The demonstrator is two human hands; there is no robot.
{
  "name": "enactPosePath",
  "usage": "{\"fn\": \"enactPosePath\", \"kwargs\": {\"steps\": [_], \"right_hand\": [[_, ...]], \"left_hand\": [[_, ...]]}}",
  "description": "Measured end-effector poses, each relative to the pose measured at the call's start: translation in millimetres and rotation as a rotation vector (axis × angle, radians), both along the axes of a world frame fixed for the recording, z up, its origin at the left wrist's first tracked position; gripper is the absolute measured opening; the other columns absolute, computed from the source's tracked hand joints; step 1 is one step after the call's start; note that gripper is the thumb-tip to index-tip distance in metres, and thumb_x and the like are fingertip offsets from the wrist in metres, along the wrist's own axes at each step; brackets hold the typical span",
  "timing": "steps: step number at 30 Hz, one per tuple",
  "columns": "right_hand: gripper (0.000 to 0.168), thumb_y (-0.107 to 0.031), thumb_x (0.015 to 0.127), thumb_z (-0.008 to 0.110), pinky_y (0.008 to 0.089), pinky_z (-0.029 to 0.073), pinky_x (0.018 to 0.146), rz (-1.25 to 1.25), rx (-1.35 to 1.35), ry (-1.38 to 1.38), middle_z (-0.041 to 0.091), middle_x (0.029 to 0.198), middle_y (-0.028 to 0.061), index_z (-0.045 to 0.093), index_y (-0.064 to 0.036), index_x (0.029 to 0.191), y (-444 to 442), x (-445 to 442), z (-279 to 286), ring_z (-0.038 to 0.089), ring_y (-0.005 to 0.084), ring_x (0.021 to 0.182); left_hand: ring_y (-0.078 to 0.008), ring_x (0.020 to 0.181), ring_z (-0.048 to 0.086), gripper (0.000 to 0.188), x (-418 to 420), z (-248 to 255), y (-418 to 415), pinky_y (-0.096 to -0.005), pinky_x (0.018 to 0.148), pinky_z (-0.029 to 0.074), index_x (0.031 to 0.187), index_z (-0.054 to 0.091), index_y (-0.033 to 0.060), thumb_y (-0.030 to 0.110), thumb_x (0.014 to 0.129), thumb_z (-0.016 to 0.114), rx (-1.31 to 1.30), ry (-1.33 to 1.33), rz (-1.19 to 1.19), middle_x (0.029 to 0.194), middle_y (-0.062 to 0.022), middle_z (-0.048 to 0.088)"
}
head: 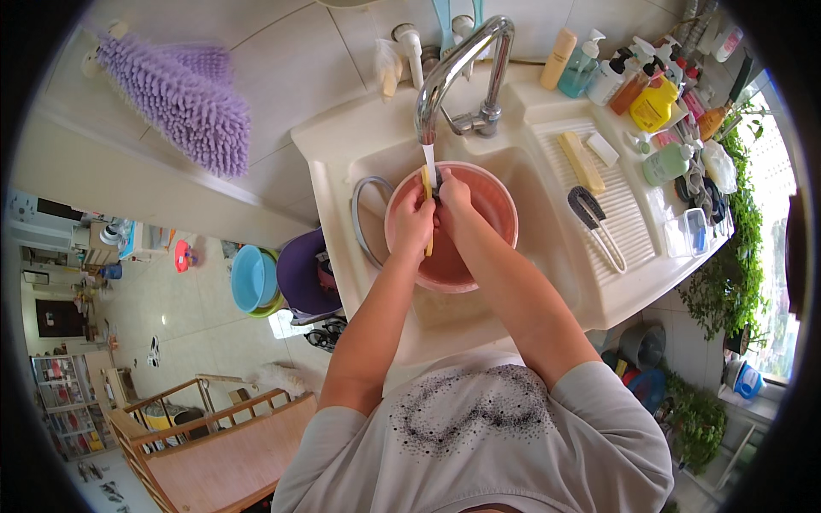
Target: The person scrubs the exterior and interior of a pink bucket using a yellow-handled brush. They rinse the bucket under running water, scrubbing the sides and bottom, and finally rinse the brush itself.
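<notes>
Water (pixel 429 156) runs from the chrome faucet (pixel 442 70) onto what my hands hold over a pink plastic basin (pixel 503 186), which stands in the cream sink (pixel 545 205). My left hand (pixel 414 221) grips a narrow yellow item (pixel 428 247), seen edge-on; its exact kind is unclear. Just to the right, my right hand (pixel 453 191) holds a small dark item (pixel 439 176) against or close beside the yellow one. My fingers partly hide both items, so I cannot tell whether they touch.
On the ribbed washboard (pixel 616 237) to the right lie a grey-headed brush (pixel 587 208), a yellowish bar (pixel 580 163) and a white block (pixel 603 149). Several bottles (pixel 653 106) line the back right ledge. A grey hose (pixel 356 215) curves left of the basin. A purple tub (pixel 301 269) stands below left.
</notes>
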State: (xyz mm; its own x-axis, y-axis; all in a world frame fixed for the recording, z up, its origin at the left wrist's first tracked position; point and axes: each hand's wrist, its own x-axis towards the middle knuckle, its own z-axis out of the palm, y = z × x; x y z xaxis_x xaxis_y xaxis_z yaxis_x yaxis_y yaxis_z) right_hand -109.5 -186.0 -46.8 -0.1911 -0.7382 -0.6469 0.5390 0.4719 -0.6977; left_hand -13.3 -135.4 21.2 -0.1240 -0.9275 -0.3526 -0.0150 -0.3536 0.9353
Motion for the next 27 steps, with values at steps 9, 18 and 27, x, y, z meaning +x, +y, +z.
{"fn": "enactPosePath", "kwargs": {"steps": [9, 18, 27], "right_hand": [[0.040, -0.045, 0.094, 0.046, 0.0337, 0.044, 0.056, -0.136, -0.028, -0.379, 0.056, 0.070, 0.0060, 0.056, -0.008, 0.084, 17, -6, 37, 0.054, 0.0190, 0.061], [0.036, -0.026, 0.098, 0.040, 0.0315, 0.046, 0.082, -0.144, -0.270, -0.183, 0.060, 0.098, 0.0096, 0.053, 0.001, 0.116, 25, 8, 56, 0.057, 0.0191, 0.092], [0.039, -0.029, 0.098, 0.039, 0.0326, 0.045, 0.079, 0.003, -0.185, 0.032, 0.061, 0.096, 0.0156, 0.056, 0.003, 0.110, 15, 17, 39, 0.058, 0.0208, 0.088]], "left_hand": [[-0.0148, 0.067, 0.060, 0.028, -23, 11, -35, -0.0274, 0.058, 0.049, 0.112, 0.057, 0.0007, 0.010, 0.087, 0.049, 0.076, 0.186, 0.035, 0.083, -0.0061, 0.062], [-0.0297, 0.074, 0.066, 0.050, -40, -43, -80, -0.0368, 0.064, 0.050, 0.085, 0.067, -0.0047, 0.043, 0.085, 0.054, -0.084, -0.413, 0.162, 0.072, -0.0258, 0.063], [-0.0208, 0.076, 0.062, 0.026, -21, -46, -72, -0.0314, 0.070, 0.049, 0.096, 0.063, -0.0039, 0.020, 0.085, 0.059, -0.029, 0.005, 0.253, 0.083, -0.0118, 0.065]]}}
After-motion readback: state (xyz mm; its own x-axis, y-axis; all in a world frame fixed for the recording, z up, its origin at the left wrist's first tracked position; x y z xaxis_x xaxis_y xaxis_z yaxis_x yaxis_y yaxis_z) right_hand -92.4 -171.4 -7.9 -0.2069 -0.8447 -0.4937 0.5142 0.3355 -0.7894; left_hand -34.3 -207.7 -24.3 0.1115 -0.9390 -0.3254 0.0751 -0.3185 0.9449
